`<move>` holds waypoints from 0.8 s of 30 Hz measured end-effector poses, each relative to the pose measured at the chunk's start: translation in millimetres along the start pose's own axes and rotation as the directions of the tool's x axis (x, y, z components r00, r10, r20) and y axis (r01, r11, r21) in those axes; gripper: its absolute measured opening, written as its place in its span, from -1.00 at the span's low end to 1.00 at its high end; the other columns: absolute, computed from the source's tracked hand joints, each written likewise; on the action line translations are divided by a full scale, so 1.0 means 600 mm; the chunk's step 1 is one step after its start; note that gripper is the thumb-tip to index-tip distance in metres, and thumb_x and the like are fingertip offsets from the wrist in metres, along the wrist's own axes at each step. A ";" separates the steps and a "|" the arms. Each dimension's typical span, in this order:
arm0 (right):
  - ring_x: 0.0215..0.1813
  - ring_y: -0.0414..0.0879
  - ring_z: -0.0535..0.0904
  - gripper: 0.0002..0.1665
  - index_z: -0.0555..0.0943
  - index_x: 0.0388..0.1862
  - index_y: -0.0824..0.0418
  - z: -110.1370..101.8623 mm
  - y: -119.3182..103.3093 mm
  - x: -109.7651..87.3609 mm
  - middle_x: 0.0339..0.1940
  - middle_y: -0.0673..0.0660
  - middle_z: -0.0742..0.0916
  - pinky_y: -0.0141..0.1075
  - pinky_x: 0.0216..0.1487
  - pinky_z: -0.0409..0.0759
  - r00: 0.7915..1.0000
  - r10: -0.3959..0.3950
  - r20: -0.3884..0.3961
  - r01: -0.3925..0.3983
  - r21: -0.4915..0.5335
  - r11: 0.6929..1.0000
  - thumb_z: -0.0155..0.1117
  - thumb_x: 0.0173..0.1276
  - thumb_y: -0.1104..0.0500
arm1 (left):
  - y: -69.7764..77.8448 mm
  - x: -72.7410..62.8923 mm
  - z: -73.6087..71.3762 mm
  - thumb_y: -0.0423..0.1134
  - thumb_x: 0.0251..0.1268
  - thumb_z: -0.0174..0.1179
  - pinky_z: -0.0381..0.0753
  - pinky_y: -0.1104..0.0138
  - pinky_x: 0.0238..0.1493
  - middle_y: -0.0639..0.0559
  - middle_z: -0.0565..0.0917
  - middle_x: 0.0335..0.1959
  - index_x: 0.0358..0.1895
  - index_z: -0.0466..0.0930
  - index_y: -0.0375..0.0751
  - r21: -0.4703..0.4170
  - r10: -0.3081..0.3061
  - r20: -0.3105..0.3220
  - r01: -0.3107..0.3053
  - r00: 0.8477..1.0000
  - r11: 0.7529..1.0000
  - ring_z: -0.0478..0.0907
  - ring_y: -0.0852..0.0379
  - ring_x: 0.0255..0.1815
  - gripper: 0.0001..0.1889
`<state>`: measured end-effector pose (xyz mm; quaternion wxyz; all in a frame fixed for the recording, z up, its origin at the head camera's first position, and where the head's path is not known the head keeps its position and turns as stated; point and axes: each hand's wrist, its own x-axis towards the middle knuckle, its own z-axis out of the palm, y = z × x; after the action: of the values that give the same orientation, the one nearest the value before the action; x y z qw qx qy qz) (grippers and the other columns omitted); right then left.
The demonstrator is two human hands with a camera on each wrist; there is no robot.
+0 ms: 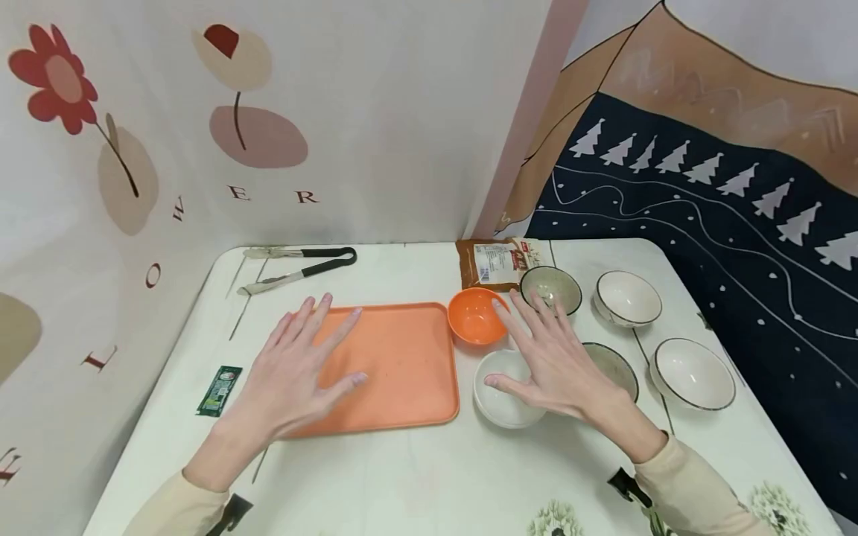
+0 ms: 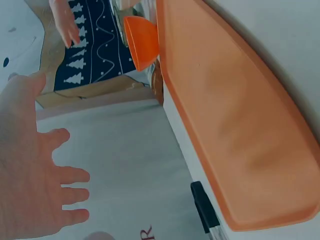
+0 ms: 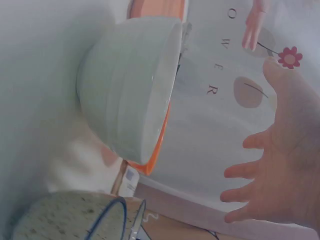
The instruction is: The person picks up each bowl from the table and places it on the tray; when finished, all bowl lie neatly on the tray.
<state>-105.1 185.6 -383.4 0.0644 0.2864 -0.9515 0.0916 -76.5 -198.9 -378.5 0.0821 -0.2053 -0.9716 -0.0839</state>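
Observation:
My left hand (image 1: 288, 372) hovers with spread fingers over the left part of an orange tray (image 1: 402, 372), holding nothing. Fingers apart, my right hand (image 1: 553, 357) is held above the bowls, also holding nothing. Beneath it is a white bowl (image 1: 499, 398), partly covered by the hand in the head view. An orange bowl (image 1: 472, 316) stands beside the tray's right edge. Near the right fingertips is a greenish bowl (image 1: 546, 283); another grey-green bowl (image 1: 613, 365) is partly hidden by the right hand. The right wrist view shows the white bowl (image 3: 125, 85) from the side.
Tongs (image 1: 298, 268) with black handles lie at the back left. A small green packet (image 1: 220, 391) is left of the tray. A brown package (image 1: 492, 264) sits behind the bowls. Two white dark-rimmed bowls, one farther back (image 1: 628, 298) and one nearer (image 1: 693, 376), stand at the right.

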 end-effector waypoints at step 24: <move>0.54 0.27 0.29 0.35 0.09 0.65 0.18 0.046 0.008 -0.058 0.60 0.27 0.30 0.32 0.39 0.32 0.993 0.106 0.047 -0.115 0.292 0.950 0.42 0.09 -0.46 | -0.096 -0.049 0.062 0.22 0.58 -0.14 0.33 -0.39 0.20 -0.39 0.28 0.49 0.66 -0.05 -0.02 -0.336 -0.342 0.104 0.357 0.934 0.872 0.28 -0.46 0.43 -0.25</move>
<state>-81.3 202.2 -417.0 0.0012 0.2404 -0.9427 0.2311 -78.5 -254.8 -427.6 0.0078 -0.0393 -0.9636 -0.2643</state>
